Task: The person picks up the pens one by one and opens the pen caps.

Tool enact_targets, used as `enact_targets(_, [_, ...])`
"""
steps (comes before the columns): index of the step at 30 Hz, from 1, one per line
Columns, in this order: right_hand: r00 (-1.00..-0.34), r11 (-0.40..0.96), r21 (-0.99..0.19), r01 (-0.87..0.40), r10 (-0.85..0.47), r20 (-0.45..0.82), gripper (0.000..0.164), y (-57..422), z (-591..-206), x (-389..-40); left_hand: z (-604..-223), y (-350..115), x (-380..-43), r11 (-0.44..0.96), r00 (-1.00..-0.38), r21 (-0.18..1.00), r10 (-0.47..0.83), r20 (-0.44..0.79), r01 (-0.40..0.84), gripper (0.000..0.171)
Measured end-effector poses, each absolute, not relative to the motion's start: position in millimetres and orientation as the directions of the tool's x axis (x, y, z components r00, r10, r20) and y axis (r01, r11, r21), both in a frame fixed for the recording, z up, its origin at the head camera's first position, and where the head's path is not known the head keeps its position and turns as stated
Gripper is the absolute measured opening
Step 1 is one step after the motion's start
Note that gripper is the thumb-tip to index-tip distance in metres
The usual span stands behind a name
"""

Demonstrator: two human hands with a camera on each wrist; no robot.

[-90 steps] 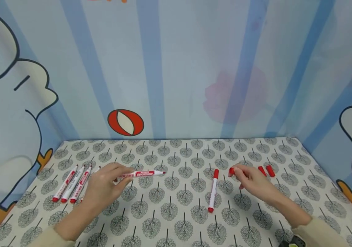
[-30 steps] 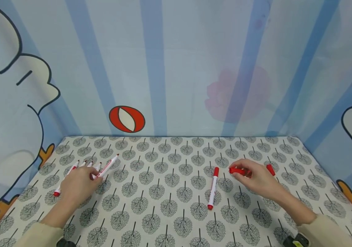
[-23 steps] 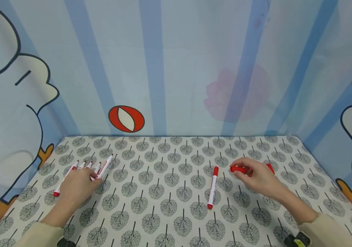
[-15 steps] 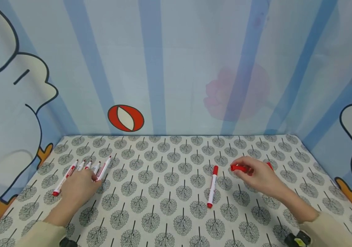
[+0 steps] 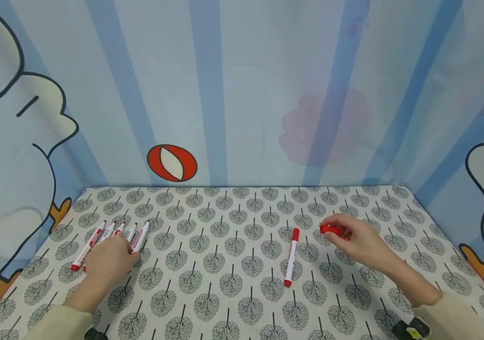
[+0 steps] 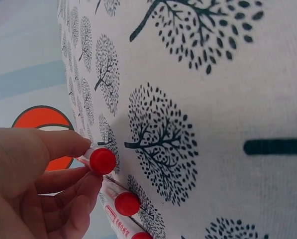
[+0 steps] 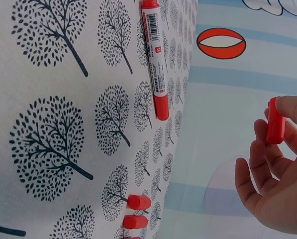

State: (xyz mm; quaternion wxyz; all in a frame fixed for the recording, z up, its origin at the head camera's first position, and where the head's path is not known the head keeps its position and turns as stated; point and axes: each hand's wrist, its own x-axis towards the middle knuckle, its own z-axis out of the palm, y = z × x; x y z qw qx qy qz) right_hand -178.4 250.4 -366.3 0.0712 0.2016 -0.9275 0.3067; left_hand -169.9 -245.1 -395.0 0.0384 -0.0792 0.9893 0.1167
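Note:
At the left of the table, my left hand [image 5: 110, 262] pinches an uncapped whiteboard marker [image 5: 140, 236] at the right end of a row of uncapped markers [image 5: 89, 246]. The left wrist view shows the thumb and a finger at this marker's red end [image 6: 102, 161]. My hand covers the lower parts of most of the row. Over the right side, my right hand [image 5: 362, 243] holds a red marker cap [image 5: 331, 230] between thumb and fingers, off the cloth. One capped red marker [image 5: 292, 257] lies between the hands, nearer the right one.
Loose red caps [image 7: 139, 201] lie on the cloth in the right wrist view; my right hand hides them in the head view. A tree-patterned cloth [image 5: 233, 302] covers the table, and a printed backdrop [image 5: 250, 94] rises along its far edge.
My left hand has carried the uncapped marker leftward from mid-table and lowered it beside the others, its tip now pointing away. The right hand keeps the cap, barely shifting.

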Motion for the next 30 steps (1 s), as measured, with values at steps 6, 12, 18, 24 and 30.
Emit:
enact_targets(6, [-0.904, 0.731, -0.533, -0.426, -0.332, 0.268, 0.023, 251.0, -366.8, -177.9, -395.1, -243.8, -168.5, 0.962, -0.982, 0.215, -0.147, -0.116, -0.17, 0.04])
enact_targets(12, [-0.905, 0.73, -0.536, -0.424, -0.329, 0.269, 0.022, 251.2, -366.7, -177.9, -397.5, -244.6, -168.5, 0.961, -0.981, 0.213, -0.153, -0.123, -0.177, 0.04])
enact_targets(18, [-0.906, 0.725, -0.543, -0.424, -0.332, 0.264, 0.022, 250.1, -367.1, -177.0, -400.6, -246.2, -169.6, 0.961, -0.977, 0.198, -0.17, -0.131, -0.194, 0.039])
enact_targets(24, [-0.909, 0.732, -0.54, -0.416, -0.325, 0.26, 0.021, 250.0, -366.8, -177.2, -401.5, -246.3, -170.6, 0.961, -0.977, 0.194, -0.178, -0.117, -0.199, 0.039])
enact_targets(30, [-0.911, 0.733, -0.541, -0.413, -0.325, 0.255, 0.021, 250.4, -366.7, -177.9, -400.0, -245.9, -170.7, 0.959, -0.974, 0.193, -0.183, -0.13, -0.206, 0.037])
